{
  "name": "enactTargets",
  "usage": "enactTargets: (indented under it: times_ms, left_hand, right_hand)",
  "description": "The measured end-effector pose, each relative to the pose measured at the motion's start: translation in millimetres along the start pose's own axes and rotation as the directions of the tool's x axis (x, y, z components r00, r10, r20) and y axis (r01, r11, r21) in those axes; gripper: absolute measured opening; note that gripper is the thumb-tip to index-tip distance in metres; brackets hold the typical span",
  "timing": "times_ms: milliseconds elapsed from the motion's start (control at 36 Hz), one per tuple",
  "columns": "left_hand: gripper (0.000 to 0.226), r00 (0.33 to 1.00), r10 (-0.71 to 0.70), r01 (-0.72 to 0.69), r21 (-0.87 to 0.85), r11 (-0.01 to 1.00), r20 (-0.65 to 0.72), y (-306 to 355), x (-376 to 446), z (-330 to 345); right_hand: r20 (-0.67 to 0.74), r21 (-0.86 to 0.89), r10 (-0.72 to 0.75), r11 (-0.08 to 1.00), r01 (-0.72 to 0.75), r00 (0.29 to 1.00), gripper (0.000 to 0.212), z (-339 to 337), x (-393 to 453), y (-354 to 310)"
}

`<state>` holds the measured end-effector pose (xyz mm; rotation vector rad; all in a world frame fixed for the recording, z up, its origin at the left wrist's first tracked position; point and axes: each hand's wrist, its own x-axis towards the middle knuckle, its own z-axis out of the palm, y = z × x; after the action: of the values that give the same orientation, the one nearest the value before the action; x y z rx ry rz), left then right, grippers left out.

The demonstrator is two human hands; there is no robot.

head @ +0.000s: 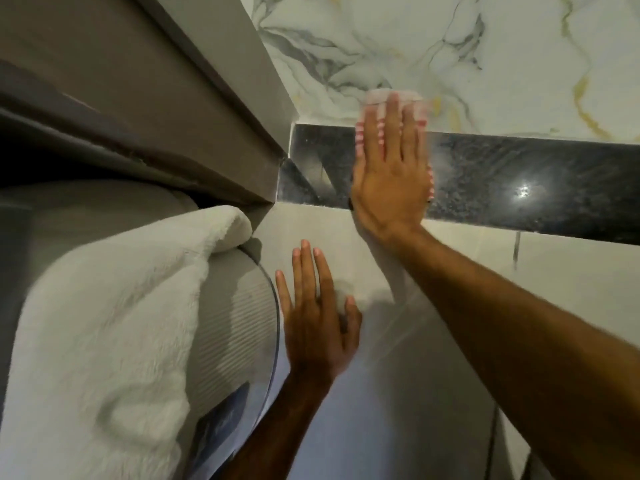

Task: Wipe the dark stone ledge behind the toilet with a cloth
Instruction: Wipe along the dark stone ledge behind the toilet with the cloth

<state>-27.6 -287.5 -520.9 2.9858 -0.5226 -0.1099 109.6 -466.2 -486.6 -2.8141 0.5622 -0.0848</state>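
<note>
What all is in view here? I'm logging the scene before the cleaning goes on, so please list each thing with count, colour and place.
dark stone ledge: one, black speckled and glossy, a band across the upper right.
cloth: one, pink and white striped, pressed flat on the ledge under the right hand, its top edge against the wall.
marble wall: one, white with grey and gold veins, above the ledge.
pale tiles: beige, below the ledge.
towel: one, white and fluffy, lower left.
grey frame: one, slanting across the upper left.
right hand: flat, fingers spread, on the cloth.
left hand: flat and empty, against the pale tiles.
</note>
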Motion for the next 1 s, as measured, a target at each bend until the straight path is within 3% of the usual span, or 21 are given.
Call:
enactTargets:
  times_ms: [56,111,167,222,306,389,472,528,583,639,694,750,806,861,889,944,1000]
  left_hand:
    - [0.079,1.0,-0.009,0.009,-0.028,1.0,-0.015,-0.8,-0.4,2.3]
    - [0.079,1.0,-0.014,0.013,-0.038,0.999,-0.025,-0.8,-0.6,3.9]
    - [0.077,1.0,-0.01,0.009,-0.017,1.0,-0.028,-0.6,-1.3,3.7]
    - [0.075,0.999,0.009,-0.009,-0.001,1.0,-0.036,-0.6,-1.6,2.3]
    - [0.077,1.0,0.021,-0.021,-0.014,1.0,-0.015,-0.1,-0.6,0.4]
    - [0.076,1.0,0.025,-0.025,-0.006,1.0,0.009,0.3,-0.6,0.2]
    - [0.075,1.0,0.024,-0.024,-0.015,1.0,0.006,1.0,-0.3,-1.3]
    - [0.073,1.0,0.026,-0.026,-0.027,0.999,-0.003,0.2,0.7,-2.0]
    - [0.072,0.999,0.036,-0.036,-0.026,0.999,-0.008,-0.6,0.9,-1.8]
    - [0.07,0.998,0.051,-0.051,-0.003,0.999,-0.02,-0.2,0.6,-2.7]
    - [0.069,0.998,0.06,-0.06,0.023,0.998,-0.017,1.4,0.4,-4.8]
    - [0.069,0.998,0.059,-0.058,0.022,0.998,-0.01,2.3,0.1,-7.2]
    - [0.069,0.999,0.054,-0.054,-0.009,0.999,-0.008,3.1,0.7,-9.4]
    - [0.07,0.998,0.062,-0.062,-0.016,0.998,0.002,3.8,1.6,-10.9]
    - [0.071,0.998,0.065,-0.065,-0.013,0.998,0.003,4.0,2.0,-11.2]
    - [0.071,0.999,0.052,-0.052,-0.012,0.999,-0.002,6.0,1.7,-9.9]
    - [0.071,1.0,0.007,-0.007,-0.008,1.0,-0.02,9.7,3.1,-6.8]
  right_hand:
    - [0.094,0.02,-0.297,0.955,0.297,0.95,0.065,5.6,-2.5,-17.5]
    - [0.172,0.083,-0.54,0.842,0.534,0.824,0.065,5.2,-22.2,-11.9]
    - [0.228,0.089,-0.637,0.766,0.636,0.736,0.065,-1.7,-54.7,13.5]
    - [0.241,0.028,-0.663,0.734,0.678,0.708,0.063,-12.2,-89.7,52.9]
    - [0.18,-0.011,-0.516,0.85,0.526,0.838,0.063,-30.9,-115.7,103.4]
    - [0.012,-0.018,-0.111,0.994,0.111,0.994,0.063,-32.2,-90.1,100.4]
    - [-0.11,0.004,0.266,0.964,-0.267,0.958,0.065,-14.6,-44.7,57.6]
    - [-0.135,0.025,0.337,0.941,-0.337,0.932,0.066,-1.0,-21.9,27.1]
    - [-0.147,0.033,0.207,0.978,-0.204,0.967,0.066,8.0,-18.0,3.2]
    - [-0.095,0.056,-0.081,0.995,0.087,0.992,0.064,11.9,-37.6,-3.7]
    - [-0.021,0.082,-0.332,0.939,0.333,0.943,0.061,9.6,-78.4,13.3]
    - [-0.003,0.075,-0.361,0.93,0.36,0.933,0.059,2.4,-131.7,48.3]
    - [-0.048,-0.007,-0.171,0.985,0.171,0.984,0.062,-11.0,-180.7,88.8]
    - [-0.113,-0.069,0.187,0.978,-0.195,0.976,0.063,-23.7,-197.8,118.7]
    - [-0.173,-0.072,0.376,0.917,-0.392,0.91,0.061,-26.9,-189.9,127.0]
    - [-0.307,-0.031,0.641,0.732,-0.68,0.704,0.059,-30.4,-151.9,136.3]
    - [-0.319,0.037,0.752,0.618,-0.785,0.577,0.062,-31.7,-100.4,135.7]
